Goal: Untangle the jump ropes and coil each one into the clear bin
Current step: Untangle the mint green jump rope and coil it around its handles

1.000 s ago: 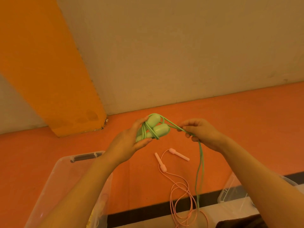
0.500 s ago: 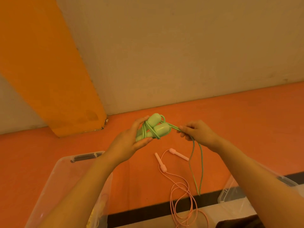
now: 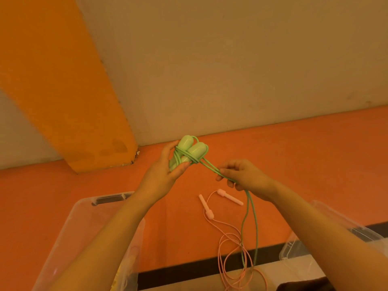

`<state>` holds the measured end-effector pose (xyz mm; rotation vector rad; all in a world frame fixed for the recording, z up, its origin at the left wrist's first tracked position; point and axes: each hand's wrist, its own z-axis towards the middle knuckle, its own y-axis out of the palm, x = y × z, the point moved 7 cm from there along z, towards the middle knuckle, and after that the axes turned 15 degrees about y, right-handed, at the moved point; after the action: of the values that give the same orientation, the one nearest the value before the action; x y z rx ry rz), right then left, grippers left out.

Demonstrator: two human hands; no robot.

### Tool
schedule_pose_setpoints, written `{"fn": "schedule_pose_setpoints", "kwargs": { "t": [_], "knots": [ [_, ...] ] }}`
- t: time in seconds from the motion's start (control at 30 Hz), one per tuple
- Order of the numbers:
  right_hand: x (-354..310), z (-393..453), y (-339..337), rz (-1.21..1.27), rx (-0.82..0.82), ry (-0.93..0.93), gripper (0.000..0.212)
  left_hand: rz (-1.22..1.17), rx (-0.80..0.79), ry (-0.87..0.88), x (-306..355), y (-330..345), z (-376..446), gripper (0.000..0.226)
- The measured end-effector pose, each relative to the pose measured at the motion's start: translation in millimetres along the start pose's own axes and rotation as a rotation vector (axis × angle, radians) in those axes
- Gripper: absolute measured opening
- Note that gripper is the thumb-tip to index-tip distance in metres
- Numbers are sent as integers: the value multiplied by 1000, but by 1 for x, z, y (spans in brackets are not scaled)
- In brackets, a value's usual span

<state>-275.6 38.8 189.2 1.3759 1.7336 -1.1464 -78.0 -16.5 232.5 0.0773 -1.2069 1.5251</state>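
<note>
My left hand grips the two green jump rope handles side by side, with several turns of green cord wound round them. From the handles a doubled green cord runs down-right into my right hand, which pinches it. Below that hand the cord hangs as a long loop. A pink jump rope lies loose on the orange floor, its two handles apart beneath my hands. The clear bin stands at lower left under my left forearm.
A second clear container sits at lower right, partly behind my right arm. An orange pillar and a beige wall rise beyond the floor. A black stripe crosses the floor near the bottom edge.
My right hand has moved down and to the right, drawing the green cord taut away from the handles. The left hand and the wrapped handles tilted slightly upward.
</note>
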Motion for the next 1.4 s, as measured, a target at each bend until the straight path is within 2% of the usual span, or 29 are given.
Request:
{"fn": "schedule_pose_setpoints", "kwargs": {
  "t": [0.17,0.33,0.43,0.63,0.73,0.83,1.0,1.17,1.4],
  "knots": [
    [-1,1,9,3,-41,16,21,-55,37,-91,-7,-4,2,46],
    [-4,-2,2,-64,17,7,24,-105,55,-168,-13,-3,1,50],
    [-5,-4,4,-108,-1,1,27,-108,66,-207,-22,-3,0,61],
    [-12,-16,19,-289,-115,-37,18,-121,81,-248,-28,6,-4,87],
    [-14,-19,25,-308,-161,-32,20,-116,85,-249,-26,6,-4,84],
    [-16,-20,27,-268,-173,-5,18,-10,66,-191,-26,6,-3,77],
    [-20,-23,32,-237,-167,38,21,304,-96,-130,-24,14,-7,68],
    [-16,-20,37,-279,-103,52,21,570,-278,-100,-16,27,-9,83],
    [-14,-20,29,-395,-25,52,28,763,-544,-64,-13,42,-14,97]
  ]
}}
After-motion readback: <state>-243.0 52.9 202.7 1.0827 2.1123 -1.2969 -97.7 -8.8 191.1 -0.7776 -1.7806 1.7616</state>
